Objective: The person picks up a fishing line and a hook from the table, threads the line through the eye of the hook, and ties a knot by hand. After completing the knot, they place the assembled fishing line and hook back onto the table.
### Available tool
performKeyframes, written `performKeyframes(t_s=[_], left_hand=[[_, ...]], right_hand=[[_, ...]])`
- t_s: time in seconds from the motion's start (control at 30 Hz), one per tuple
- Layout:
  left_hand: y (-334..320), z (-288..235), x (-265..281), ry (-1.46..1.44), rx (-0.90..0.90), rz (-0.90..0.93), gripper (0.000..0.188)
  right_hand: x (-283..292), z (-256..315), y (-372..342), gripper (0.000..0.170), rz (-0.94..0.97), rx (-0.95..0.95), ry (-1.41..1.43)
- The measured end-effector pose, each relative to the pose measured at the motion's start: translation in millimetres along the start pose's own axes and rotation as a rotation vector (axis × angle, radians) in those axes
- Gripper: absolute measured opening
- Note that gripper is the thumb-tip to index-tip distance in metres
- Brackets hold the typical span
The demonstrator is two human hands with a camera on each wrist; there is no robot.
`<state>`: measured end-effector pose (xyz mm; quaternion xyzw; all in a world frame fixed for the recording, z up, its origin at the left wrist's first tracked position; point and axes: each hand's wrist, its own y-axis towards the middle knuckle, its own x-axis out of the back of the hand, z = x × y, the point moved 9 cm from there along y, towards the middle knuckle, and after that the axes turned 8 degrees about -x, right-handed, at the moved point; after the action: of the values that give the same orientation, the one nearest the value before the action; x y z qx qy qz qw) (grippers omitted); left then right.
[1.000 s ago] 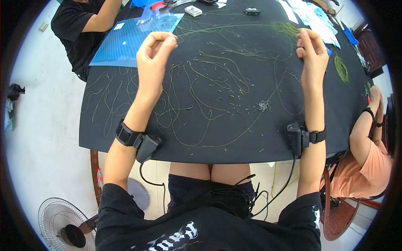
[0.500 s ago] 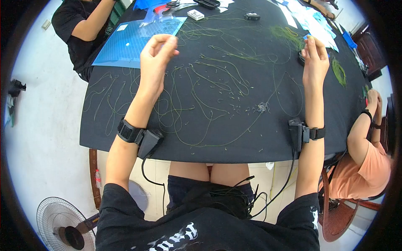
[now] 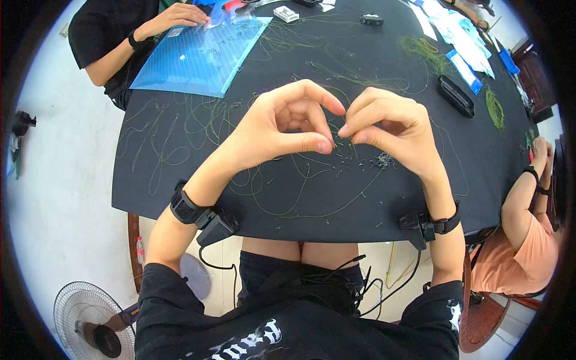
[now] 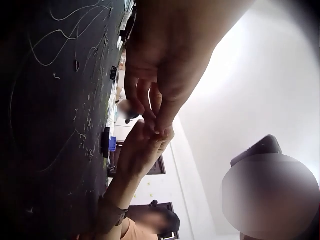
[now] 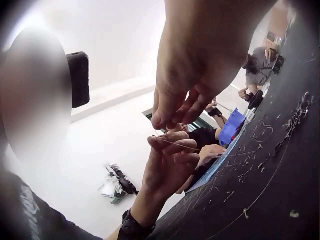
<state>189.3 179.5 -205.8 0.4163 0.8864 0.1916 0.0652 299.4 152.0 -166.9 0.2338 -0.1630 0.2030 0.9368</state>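
Observation:
Both hands meet over the middle of the black table (image 3: 198, 204), fingertips close together. My left hand (image 3: 270, 129) pinches with thumb and middle finger, its index finger arched toward the other hand. My right hand (image 3: 396, 123) pinches with thumb and forefinger. A thin pale fishing line (image 5: 182, 146) runs between the fingertips in the right wrist view and trails past the left hand. Below the hands lie a small heap of fish hooks (image 3: 383, 160) and scattered loose hooks. The fingers hide the pinched part of the line.
A blue sheet (image 3: 198, 66) lies at the back left, beside another person's hand (image 3: 174, 18). Toward the back right are a black case (image 3: 456, 96), a green line bundle (image 3: 495, 111) and a green tangle (image 3: 420, 51). Another person (image 3: 516, 246) sits at the right.
My hands were wide apart over the far part of the table; they have come together at the middle, nearer the body. The person at the left has lowered a hand onto the blue sheet.

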Motion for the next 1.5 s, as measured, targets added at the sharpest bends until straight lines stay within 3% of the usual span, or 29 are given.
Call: performKeyframes(t_s=[0.33, 0.53, 0.83, 1.03, 1.5], left_hand=[[-3, 4, -11, -0.228, 0.032, 0.074, 0.036], [-4, 8, -7, -0.255, 0.068, 0.033, 0.035], [-4, 6, -12, -0.297, 0.065, 0.066, 0.031], [-4, 9, -15, -0.279, 0.078, 0.044, 0.017], [-3, 9, -3, -0.115, 0.033, -0.001, 0.012]], right_hand=[[-15, 13, -4, 0.012, 0.015, 0.072, -0.064], [-10, 29, -10, 0.019, -0.159, 0.261, -0.176], [-13, 25, -14, 0.019, -0.172, 0.251, -0.178], [-11, 24, -14, 0.019, -0.203, 0.261, -0.222], [-8, 9, -11, 0.035, -0.255, 0.168, -0.210]])
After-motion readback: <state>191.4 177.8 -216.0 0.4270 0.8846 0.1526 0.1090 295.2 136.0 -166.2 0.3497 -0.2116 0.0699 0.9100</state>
